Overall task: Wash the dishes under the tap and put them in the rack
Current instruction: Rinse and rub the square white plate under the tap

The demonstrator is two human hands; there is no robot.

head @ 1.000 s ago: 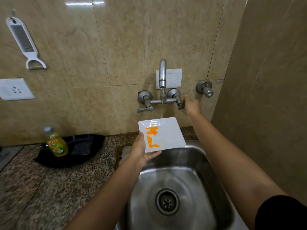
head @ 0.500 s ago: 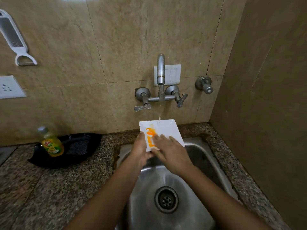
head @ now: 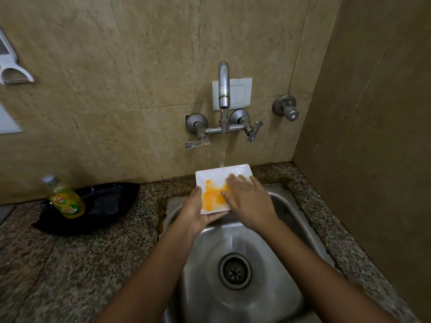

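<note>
A white square plate (head: 217,178) with a smeared orange stain is held over the back of the steel sink (head: 289,271). Water runs from the wall tap (head: 224,87) onto the plate's far edge. My left hand (head: 194,212) grips the plate's left near corner, thumb on top. My right hand (head: 247,201) lies flat on the plate's right side, fingers straight and pressing on the stain. No rack is in view.
A yellow dish-soap bottle (head: 66,201) stands on the granite counter (head: 70,276) in front of a black tray (head: 105,201). A second valve (head: 286,110) sticks out of the wall at right. A tiled side wall closes off the right.
My right hand left the tap handle and came down onto the plate. The orange stain has spread from sharp streaks into a wide smear. The view has tilted down a little.
</note>
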